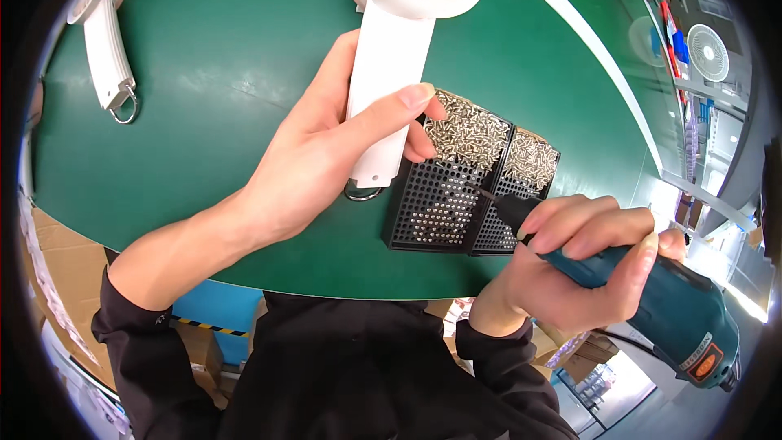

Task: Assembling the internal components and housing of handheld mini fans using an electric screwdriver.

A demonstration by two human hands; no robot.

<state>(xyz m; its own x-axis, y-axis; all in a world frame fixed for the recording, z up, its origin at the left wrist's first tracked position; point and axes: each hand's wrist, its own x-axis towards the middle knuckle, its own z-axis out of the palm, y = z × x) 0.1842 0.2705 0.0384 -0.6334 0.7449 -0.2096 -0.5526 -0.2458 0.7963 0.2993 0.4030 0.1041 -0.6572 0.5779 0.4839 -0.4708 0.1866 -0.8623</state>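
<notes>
My left hand (318, 130) is wrapped round the white handle of a handheld fan (389, 65), whose round head points away from me and whose metal ring hangs at the near end. In my right hand (586, 261) is a teal electric screwdriver (676, 310), its black nose and thin bit angled left over the screw trays. Two black screw trays (391, 224) stand side by side beneath the bit. Loose small screws (468, 130) heap at their far ends, and several sit in the perforated near parts. Whether the bit touches a screw I cannot tell.
Another white handheld fan (106, 49) with a metal ring lies at the far left of the green table (220, 41). A white curved strip (586, 33) crosses the table at right. Cardboard (69, 277) and a blue bin (212, 318) are below the near edge.
</notes>
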